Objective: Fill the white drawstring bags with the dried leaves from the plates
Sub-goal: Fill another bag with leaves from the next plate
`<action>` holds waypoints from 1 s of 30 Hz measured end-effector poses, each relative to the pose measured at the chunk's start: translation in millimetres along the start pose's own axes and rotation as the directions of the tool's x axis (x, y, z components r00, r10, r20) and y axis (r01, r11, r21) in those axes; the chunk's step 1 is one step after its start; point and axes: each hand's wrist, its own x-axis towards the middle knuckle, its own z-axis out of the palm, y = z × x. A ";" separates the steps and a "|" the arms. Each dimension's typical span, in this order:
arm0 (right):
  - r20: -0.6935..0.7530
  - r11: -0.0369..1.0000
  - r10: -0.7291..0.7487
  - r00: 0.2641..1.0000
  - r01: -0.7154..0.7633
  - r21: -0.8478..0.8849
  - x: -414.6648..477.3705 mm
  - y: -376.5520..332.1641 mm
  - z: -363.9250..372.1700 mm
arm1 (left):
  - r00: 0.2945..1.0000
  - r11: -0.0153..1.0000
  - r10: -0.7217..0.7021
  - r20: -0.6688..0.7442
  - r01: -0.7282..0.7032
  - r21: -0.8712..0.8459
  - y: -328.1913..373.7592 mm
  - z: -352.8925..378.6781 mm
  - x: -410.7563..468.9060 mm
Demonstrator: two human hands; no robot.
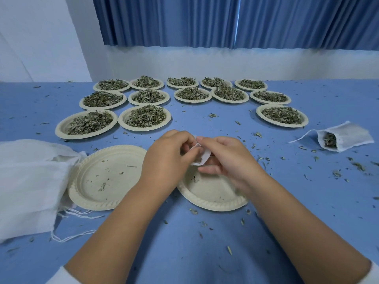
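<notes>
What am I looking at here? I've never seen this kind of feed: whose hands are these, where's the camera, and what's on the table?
There is no machine: a person works bare-handed, filmed by one wide-angle camera worn on their head, looking down. The left hand and right hand together pinch a small white bag over an emptied plate. A second emptied plate sits to its left, beside a pile of white cloth bags. Further back, thirteen plates of dried leaves wait on the blue table. One filled bag lies at the right, and leaf crumbs are scattered around.
</notes>
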 end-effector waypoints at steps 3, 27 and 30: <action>0.028 0.998 0.026 0.999 -0.028 0.055 2.6 -0.4 -2.6 | 1.000 1.000 0.009 -0.006 -0.009 0.005 -0.2 1.5 -0.2; 0.173 0.999 0.041 0.984 -0.039 -0.018 -1.1 -2.4 -2.0 | 0.983 0.954 -0.150 0.103 0.117 0.275 -0.3 -9.5 2.2; 0.147 0.999 0.037 0.988 -0.039 0.012 0.1 -3.1 -3.3 | 0.978 0.980 -0.174 0.117 0.161 0.116 -2.2 -13.7 4.7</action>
